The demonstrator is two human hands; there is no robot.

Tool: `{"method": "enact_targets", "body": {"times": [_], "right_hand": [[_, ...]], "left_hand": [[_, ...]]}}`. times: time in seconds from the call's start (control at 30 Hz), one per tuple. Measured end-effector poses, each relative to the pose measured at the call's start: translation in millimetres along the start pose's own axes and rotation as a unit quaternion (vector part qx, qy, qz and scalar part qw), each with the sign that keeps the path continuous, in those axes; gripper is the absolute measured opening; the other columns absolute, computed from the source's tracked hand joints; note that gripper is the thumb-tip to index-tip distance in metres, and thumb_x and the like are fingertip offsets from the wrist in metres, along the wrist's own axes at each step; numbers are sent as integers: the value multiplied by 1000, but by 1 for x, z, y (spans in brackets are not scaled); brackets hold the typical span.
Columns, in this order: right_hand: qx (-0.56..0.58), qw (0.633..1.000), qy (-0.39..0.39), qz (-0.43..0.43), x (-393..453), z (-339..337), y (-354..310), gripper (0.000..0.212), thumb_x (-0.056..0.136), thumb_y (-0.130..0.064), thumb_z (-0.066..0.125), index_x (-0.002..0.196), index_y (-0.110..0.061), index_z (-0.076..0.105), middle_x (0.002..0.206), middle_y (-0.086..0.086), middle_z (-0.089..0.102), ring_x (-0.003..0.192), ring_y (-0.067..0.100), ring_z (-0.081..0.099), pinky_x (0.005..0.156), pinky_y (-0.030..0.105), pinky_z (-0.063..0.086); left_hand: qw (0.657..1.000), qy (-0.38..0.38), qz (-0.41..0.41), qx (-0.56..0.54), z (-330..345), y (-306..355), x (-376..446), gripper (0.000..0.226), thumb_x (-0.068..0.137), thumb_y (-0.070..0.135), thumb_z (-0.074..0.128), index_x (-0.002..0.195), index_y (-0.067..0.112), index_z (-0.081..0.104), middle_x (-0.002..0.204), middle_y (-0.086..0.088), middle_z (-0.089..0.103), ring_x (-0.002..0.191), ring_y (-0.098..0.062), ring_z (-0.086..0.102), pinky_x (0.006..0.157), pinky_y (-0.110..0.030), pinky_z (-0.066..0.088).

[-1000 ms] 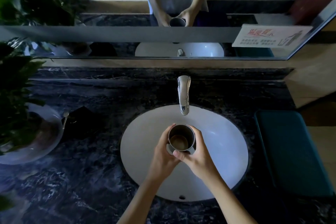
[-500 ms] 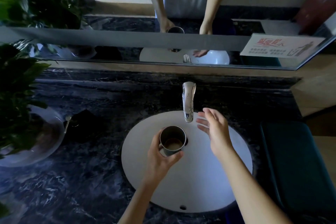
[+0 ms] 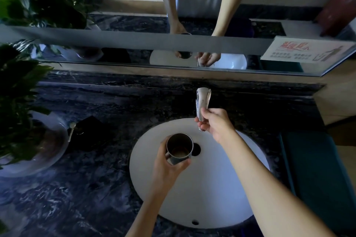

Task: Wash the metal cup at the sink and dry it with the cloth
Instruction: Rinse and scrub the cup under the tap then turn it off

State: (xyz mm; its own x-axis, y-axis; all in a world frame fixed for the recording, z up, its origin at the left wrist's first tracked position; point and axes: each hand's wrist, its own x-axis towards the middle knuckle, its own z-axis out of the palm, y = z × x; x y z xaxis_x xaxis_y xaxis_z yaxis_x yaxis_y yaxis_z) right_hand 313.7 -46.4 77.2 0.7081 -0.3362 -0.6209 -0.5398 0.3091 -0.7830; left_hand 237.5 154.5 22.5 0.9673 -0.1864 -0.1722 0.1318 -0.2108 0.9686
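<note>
My left hand [image 3: 167,167] grips the metal cup [image 3: 179,148] upright over the white sink basin [image 3: 221,188], left of the drain hole [image 3: 196,149]. The cup's mouth faces up and some dark liquid shows at its bottom. My right hand [image 3: 214,125] is curled around the spout end of the chrome tap [image 3: 202,102] at the basin's back rim. No water stream is visible. A dark teal cloth [image 3: 316,175] lies flat on the counter right of the basin.
The dark marble counter [image 3: 96,179] surrounds the basin. A glass bowl with a leafy plant [image 3: 23,121] stands at the left, with a dark soap dispenser [image 3: 84,131] beside it. A mirror [image 3: 192,15] runs along the back and carries a printed sign [image 3: 308,50].
My right hand let go of the cup, rose to the tap and closed around its spout. The left hand alone kept the cup, shifting it slightly left.
</note>
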Motion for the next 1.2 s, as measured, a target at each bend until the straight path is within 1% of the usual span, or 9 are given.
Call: {"method": "enact_targets", "body": {"times": [0.2, 0.33, 0.5, 0.6, 0.8, 0.9, 0.97, 1.1, 1.2], "right_hand": [[-3, 1000, 29, 5, 0, 3, -9, 33, 104, -11, 56, 74, 1, 58, 59, 16, 67, 35, 10, 54, 37, 18, 43], [1, 999, 41, 12, 2, 4, -18, 34, 102, -10, 59, 70, -1, 53, 63, 18, 65, 36, 8, 57, 36, 15, 42], [16, 999, 35, 26, 0, 4, -24, 33, 102, -8, 59, 71, 1, 55, 63, 18, 64, 39, 10, 55, 36, 15, 41], [27, 999, 34, 33, 0, 4, -26, 31, 102, -8, 60, 73, 3, 56, 65, 19, 64, 38, 9, 58, 36, 14, 42], [33, 999, 7, 34, -4, 0, -28, 29, 103, -10, 59, 76, 2, 59, 74, 21, 70, 38, 8, 63, 39, 14, 47], [3, 1000, -8, 22, -9, -5, -26, 31, 106, -21, 53, 83, -1, 61, 71, 17, 75, 43, 14, 67, 39, 19, 50], [-5, 1000, 13, -9, -13, -14, -20, 32, 107, -25, 51, 88, -3, 64, 67, 12, 77, 43, 17, 66, 40, 21, 51], [44, 985, 141, -88, -26, -45, 16, 25, 103, -10, 50, 84, -6, 65, 58, 2, 72, 43, 15, 59, 40, 21, 49], [31, 986, 162, -33, -34, -51, 59, 16, 99, -1, 52, 90, -3, 64, 59, 3, 69, 47, 16, 58, 43, 23, 48]], "left_hand": [[1000, 4, -2, 15, -2, 3, 0, 74, 69, 26, 89, 118, 68, 53, 124, 36, 65, 119, 10, 61, 92, -5, 47], [999, 6, 9, 31, -2, 5, 0, 75, 67, 29, 88, 118, 70, 51, 122, 38, 63, 119, 10, 60, 95, -4, 46], [1000, -1, 13, 25, -1, 4, 1, 71, 65, 35, 87, 126, 52, 54, 125, 32, 64, 119, 6, 61, 95, -6, 46], [1000, -8, 13, 28, 0, 1, 2, 71, 68, 28, 88, 129, 44, 55, 126, 29, 64, 120, 3, 62, 94, -7, 47], [1000, -6, 5, 28, 2, -4, 6, 71, 68, 22, 87, 126, 45, 54, 123, 32, 63, 116, 6, 62, 89, -5, 49], [1000, -5, 1, 19, 5, -9, 9, 71, 69, 18, 88, 124, 46, 54, 120, 29, 64, 113, 6, 63, 84, -5, 50], [1000, -5, -3, 15, 7, -13, 11, 73, 70, 14, 90, 124, 46, 54, 122, 21, 64, 113, 3, 63, 86, -7, 50], [1000, -7, -6, 12, 12, -22, 18, 71, 68, 19, 89, 124, 48, 55, 120, 25, 65, 114, 1, 64, 89, -9, 51], [1000, -9, 5, 19, 20, -28, 25, 75, 70, 12, 88, 119, 58, 55, 120, 27, 65, 113, 0, 65, 89, -12, 52]]}}
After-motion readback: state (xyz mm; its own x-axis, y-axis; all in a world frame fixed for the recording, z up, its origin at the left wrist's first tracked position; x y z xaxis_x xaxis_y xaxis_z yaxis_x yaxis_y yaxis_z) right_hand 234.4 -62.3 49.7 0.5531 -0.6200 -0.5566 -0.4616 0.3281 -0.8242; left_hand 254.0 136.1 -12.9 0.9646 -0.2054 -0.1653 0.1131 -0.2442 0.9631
